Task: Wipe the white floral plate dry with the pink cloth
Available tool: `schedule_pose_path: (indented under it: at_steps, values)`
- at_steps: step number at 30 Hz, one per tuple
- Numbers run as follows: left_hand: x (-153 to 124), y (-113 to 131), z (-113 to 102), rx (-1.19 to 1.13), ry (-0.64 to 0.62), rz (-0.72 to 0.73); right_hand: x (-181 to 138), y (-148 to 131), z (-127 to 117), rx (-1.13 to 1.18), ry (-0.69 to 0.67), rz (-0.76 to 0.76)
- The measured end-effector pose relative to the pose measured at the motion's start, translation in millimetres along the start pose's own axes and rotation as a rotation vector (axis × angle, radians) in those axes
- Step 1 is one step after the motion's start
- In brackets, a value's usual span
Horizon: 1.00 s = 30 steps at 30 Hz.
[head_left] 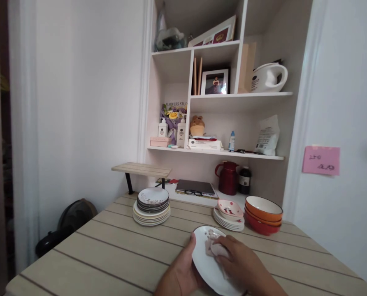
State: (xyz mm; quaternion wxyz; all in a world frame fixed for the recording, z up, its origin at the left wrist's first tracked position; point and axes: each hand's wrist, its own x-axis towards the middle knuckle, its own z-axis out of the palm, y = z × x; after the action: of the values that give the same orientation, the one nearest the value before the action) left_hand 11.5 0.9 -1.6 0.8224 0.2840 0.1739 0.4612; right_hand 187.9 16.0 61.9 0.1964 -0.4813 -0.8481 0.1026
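A white plate (202,257) is tilted up over the near edge of the table, and my left hand (180,275) grips its left rim, thumb on the face. My right hand (242,263) lies on the plate's face, fingers pressed on a small pale cloth (212,246). Both hands are at the bottom centre of the view.
On the striped wooden table (109,255) stand a stack of plates (152,207) at the left, a smaller stack topped by a pink dish (229,216), and stacked orange and red bowls (263,213) at the right. Shelves with bottles, a red jug and frames rise behind.
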Motion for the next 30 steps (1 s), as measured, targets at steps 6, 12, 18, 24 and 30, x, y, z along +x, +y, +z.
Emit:
schedule_pose_path:
  at_steps: [6,12,18,24,30]
  values:
    - [2.2,0.3,2.8,-0.015,0.028,0.043,3.4,-23.5,10.5,0.096,0.01,-0.099]
    - [0.3,3.2,7.0,-0.024,0.071,0.006,16.0,-13.9,11.5,0.044,0.201,0.019]
    - [-4.0,6.1,7.8,-0.046,0.071,0.008,14.8,-3.3,3.6,-0.001,0.207,0.014]
    - [-1.6,10.3,8.8,-0.083,0.147,0.035,6.0,-0.8,-6.8,-0.048,0.163,0.052]
    - [3.4,12.3,-3.0,-0.048,0.136,0.157,-3.2,-6.3,-5.1,0.021,0.019,-0.071]
